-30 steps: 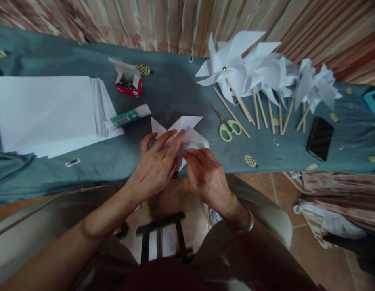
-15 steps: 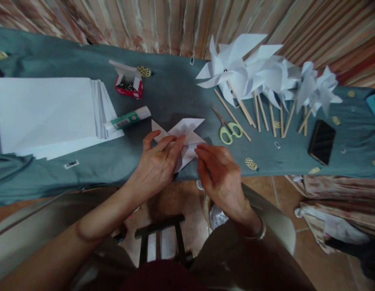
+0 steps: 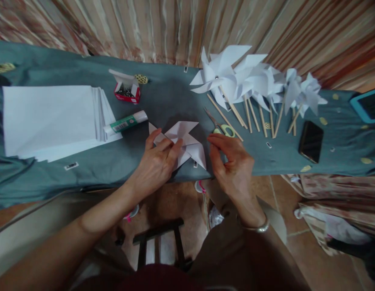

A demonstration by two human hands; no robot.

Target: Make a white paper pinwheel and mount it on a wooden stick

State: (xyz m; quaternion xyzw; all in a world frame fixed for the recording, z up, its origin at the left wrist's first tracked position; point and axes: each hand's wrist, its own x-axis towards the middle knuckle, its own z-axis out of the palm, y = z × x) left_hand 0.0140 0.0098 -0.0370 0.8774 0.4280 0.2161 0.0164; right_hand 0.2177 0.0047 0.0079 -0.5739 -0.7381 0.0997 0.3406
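A white paper pinwheel (image 3: 184,131) with folded, pointed blades lies on the cloth in front of me. My left hand (image 3: 157,157) presses down on its middle and left side, fingertips gathered near the centre and covering part of it. Just right of the pinwheel, my right hand (image 3: 231,161) hovers apart from the paper, its fingers bent and the thumb slightly away from them. I see nothing between those fingertips. Behind that hand lie green-handled scissors (image 3: 226,130), their handles partly covered by it.
A stack of white paper (image 3: 49,119) lies left, with a glue stick (image 3: 126,122) at its edge. Behind stands an open red box (image 3: 126,95) of small metal pieces. Finished pinwheels (image 3: 232,76) on wooden sticks, a black phone (image 3: 311,141) and a blue-edged device (image 3: 369,106) are right.
My right hand has let go of the pinwheel's right blade and moved right, towards the scissors. The left hand stays on the paper. The camera view has shifted slightly.
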